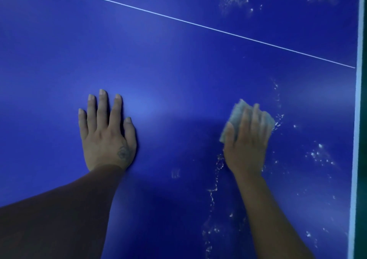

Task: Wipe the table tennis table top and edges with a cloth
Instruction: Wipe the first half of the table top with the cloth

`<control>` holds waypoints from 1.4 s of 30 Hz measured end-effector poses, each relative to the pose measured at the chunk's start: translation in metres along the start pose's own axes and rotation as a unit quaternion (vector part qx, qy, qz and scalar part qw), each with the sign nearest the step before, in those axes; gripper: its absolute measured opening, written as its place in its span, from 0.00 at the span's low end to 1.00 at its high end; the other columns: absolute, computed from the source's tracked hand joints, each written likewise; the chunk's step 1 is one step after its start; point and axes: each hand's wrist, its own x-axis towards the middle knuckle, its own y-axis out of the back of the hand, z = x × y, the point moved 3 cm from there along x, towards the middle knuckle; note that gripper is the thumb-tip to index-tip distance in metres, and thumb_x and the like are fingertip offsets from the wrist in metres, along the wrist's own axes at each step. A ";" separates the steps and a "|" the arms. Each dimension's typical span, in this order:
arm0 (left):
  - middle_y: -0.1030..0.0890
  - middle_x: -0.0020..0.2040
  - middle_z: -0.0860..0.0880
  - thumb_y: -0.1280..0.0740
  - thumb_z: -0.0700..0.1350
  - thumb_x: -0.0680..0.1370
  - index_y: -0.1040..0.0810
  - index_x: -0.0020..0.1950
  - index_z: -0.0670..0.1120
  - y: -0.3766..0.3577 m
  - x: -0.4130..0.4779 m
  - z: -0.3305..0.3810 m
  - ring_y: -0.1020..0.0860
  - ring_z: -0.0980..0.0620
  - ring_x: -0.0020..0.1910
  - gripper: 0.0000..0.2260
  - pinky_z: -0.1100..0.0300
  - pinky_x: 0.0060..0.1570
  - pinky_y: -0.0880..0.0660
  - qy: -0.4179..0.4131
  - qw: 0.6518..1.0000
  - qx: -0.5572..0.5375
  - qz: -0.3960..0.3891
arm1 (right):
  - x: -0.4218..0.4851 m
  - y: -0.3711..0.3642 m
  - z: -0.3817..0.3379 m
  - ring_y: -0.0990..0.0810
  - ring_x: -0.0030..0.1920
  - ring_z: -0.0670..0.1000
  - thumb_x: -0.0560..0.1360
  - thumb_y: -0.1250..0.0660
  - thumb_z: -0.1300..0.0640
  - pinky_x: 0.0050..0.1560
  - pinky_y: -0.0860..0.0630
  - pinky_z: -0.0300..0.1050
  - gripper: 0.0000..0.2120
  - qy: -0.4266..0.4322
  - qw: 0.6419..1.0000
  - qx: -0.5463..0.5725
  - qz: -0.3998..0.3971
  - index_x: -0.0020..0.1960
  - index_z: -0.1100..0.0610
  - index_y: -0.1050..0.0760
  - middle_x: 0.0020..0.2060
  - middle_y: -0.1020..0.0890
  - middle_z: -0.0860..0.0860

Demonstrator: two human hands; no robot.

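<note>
- Bracing with the left hand (107, 131), palm down on the table top (178, 70); 4 fingers straight and slightly spread, thumb alongside, holding nothing. Probably there to carry the lean over the surface.
- Beyond those fingertips: clean, streak-free blue up to the thin white line (194, 23). Judged as ground already covered.
- Pressing the cloth (236, 115) flat with the right hand (248, 139); folded grey pad showing past the fingertips and beside the thumb. Fingers laid over it, close together and slightly blurred, pushing rather than pinching, likely to spread pressure across the pad.
- Just right of those fingers and down beside the wrist: white droplets (319, 155) in scattered patches, hence the cloth's position at their border.
- Further right of the fingers: pale edge band (357, 139), well apart from the cloth, not yet wiped by the look of it.
</note>
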 end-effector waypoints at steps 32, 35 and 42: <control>0.51 0.89 0.47 0.53 0.57 0.87 0.46 0.89 0.52 -0.003 -0.003 -0.007 0.55 0.43 0.88 0.29 0.40 0.85 0.58 0.004 0.998 0.016 -0.068 | -0.125 -0.022 -0.138 0.53 0.87 0.59 0.89 0.53 0.40 0.85 0.53 0.66 0.32 0.099 0.995 0.010 -0.012 0.88 0.56 0.48 0.87 0.48 0.56; 0.51 0.89 0.47 0.52 0.57 0.87 0.46 0.89 0.52 -0.004 -0.003 -0.008 0.55 0.43 0.88 0.29 0.40 0.85 0.59 0.000 0.998 0.009 -0.063 | -0.153 -0.026 -0.114 0.53 0.87 0.58 0.89 0.51 0.39 0.85 0.49 0.66 0.32 0.137 0.990 0.003 -0.028 0.88 0.54 0.48 0.87 0.48 0.53; 0.52 0.89 0.45 0.54 0.57 0.87 0.48 0.89 0.50 -0.003 -0.006 -0.009 0.55 0.41 0.88 0.29 0.38 0.85 0.58 -0.022 0.998 0.020 -0.059 | -0.118 -0.005 -0.009 0.57 0.87 0.57 0.89 0.56 0.40 0.85 0.57 0.62 0.32 -0.038 0.998 -0.010 -0.055 0.88 0.54 0.54 0.88 0.53 0.52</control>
